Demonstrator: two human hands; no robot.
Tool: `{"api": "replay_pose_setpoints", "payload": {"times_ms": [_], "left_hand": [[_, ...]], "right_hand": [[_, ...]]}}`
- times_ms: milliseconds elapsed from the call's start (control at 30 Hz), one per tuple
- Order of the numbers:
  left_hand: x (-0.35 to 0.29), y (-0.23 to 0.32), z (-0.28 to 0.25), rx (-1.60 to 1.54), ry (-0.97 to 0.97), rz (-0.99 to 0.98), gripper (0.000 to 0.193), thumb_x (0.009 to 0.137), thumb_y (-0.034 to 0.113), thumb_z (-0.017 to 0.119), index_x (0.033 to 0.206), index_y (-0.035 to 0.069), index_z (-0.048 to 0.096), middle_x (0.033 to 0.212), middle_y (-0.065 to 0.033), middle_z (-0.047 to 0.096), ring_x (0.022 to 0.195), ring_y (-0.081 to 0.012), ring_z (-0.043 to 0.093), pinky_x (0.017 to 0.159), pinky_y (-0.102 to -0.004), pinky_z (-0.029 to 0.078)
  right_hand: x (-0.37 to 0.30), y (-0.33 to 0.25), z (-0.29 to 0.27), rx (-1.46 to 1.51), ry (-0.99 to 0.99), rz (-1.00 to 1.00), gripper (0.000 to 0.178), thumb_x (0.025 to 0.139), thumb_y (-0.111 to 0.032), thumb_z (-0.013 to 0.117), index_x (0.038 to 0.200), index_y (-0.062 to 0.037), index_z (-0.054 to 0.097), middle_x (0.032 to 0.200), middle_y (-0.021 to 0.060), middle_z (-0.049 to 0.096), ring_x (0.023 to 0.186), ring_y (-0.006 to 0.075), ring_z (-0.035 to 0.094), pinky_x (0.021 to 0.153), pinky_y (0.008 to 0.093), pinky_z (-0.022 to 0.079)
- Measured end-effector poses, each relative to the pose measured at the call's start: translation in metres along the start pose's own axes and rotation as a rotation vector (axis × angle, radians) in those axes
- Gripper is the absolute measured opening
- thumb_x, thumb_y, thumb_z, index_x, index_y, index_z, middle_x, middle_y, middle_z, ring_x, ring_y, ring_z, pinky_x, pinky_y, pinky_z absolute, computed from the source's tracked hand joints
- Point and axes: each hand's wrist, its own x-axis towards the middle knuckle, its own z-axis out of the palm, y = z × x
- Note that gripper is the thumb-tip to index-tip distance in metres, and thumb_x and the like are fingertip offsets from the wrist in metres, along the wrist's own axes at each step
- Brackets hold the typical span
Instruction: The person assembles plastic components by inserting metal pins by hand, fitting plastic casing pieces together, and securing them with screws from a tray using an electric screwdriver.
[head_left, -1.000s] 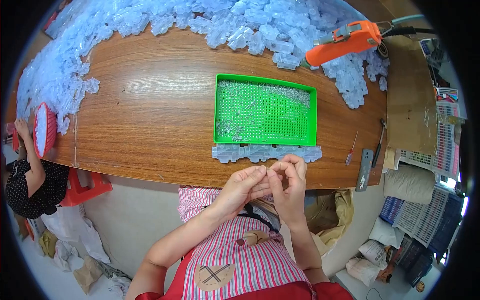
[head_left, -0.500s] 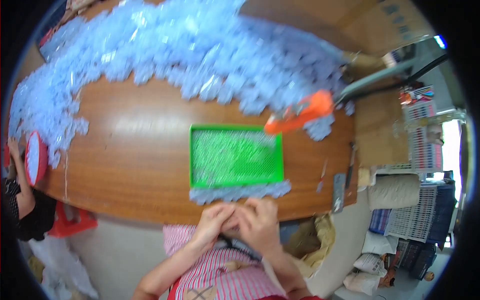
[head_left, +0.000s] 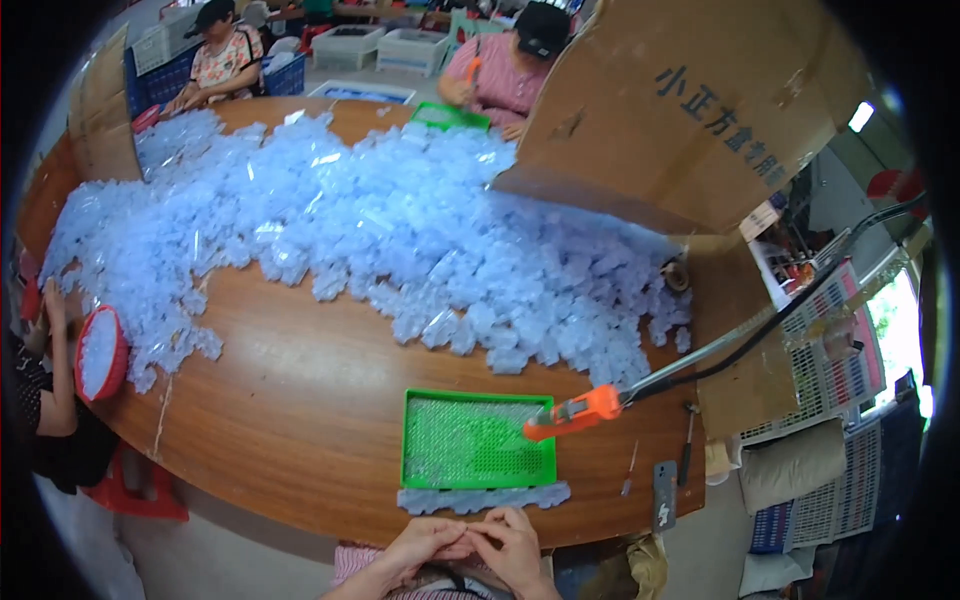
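At the bottom centre of the frame, the left hand and the right hand are held with fingers curled and fingertips nearly meeting. Whether either pinch is fully closed, or anything small is held in it, cannot be told. For such fine 2-handed work, a light pinch is advised, with wrists steady and the fingertips in clear sight. Just above the hands, clear pieces are lined up along the lower edge of the green tray, at the lower centre; this row should not be nudged by the knuckles. Small metal bits are spread in the tray, so its rim is best not bumped. The orange driver is seen across the tray's right edge, and room should be left around it. At the lower right, a screwdriver is laid on the tabletop; across the upper half, a pale-blue pile is spread.
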Motion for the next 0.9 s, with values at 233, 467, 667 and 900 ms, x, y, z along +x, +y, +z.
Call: {"api": "replay_pose_setpoints", "payload": {"times_ms": [233, 467, 667, 900], "left_hand": [[-0.003, 0.008, -0.005, -0.047, 0.047, 0.012, 0.029, 0.092, 0.030, 0.059, 0.096, 0.002, 0.065, 0.088, -0.0051, 0.067, 0.078, -0.0094, 0.065, 0.072, -0.0218, 0.055], [-0.012, 0.005, -0.010, -0.138, 0.082, -0.004, 0.041, 0.095, 0.035, 0.053, 0.108, -0.003, 0.061, 0.100, -0.0135, 0.067, 0.087, -0.0174, 0.066, 0.079, -0.0283, 0.054], [-0.015, 0.002, -0.016, -0.272, 0.110, 0.067, 0.041, 0.098, 0.034, 0.045, 0.110, -0.003, 0.059, 0.103, -0.0155, 0.066, 0.092, -0.0194, 0.066, 0.082, -0.0296, 0.054], [-0.015, 0.007, -0.015, -0.304, 0.130, 0.104, 0.040, 0.098, 0.033, 0.044, 0.111, -0.003, 0.058, 0.104, -0.0160, 0.066, 0.095, -0.0202, 0.065, 0.086, -0.0311, 0.052]], "right_hand": [[0.008, -0.015, 0.009, -0.089, 0.095, -0.110, 0.011, 0.070, -0.002, 0.071, 0.080, -0.0038, 0.066, 0.082, 0.0092, 0.053, 0.075, 0.0253, 0.053, 0.062, 0.0340, 0.044], [0.021, 0.005, 0.026, 0.022, 0.143, 0.016, 0.010, 0.076, -0.002, 0.067, 0.084, -0.0017, 0.061, 0.090, 0.0128, 0.052, 0.086, 0.0291, 0.053, 0.075, 0.0374, 0.044], [0.031, 0.019, 0.044, 0.006, 0.135, -0.041, 0.012, 0.072, -0.003, 0.071, 0.082, -0.0043, 0.064, 0.087, 0.0092, 0.051, 0.084, 0.0256, 0.050, 0.075, 0.0361, 0.041], [0.040, 0.015, 0.048, -0.049, 0.139, -0.096, 0.011, 0.072, -0.003, 0.071, 0.081, -0.0041, 0.065, 0.086, 0.0084, 0.050, 0.081, 0.0244, 0.048, 0.069, 0.0355, 0.039]]}}
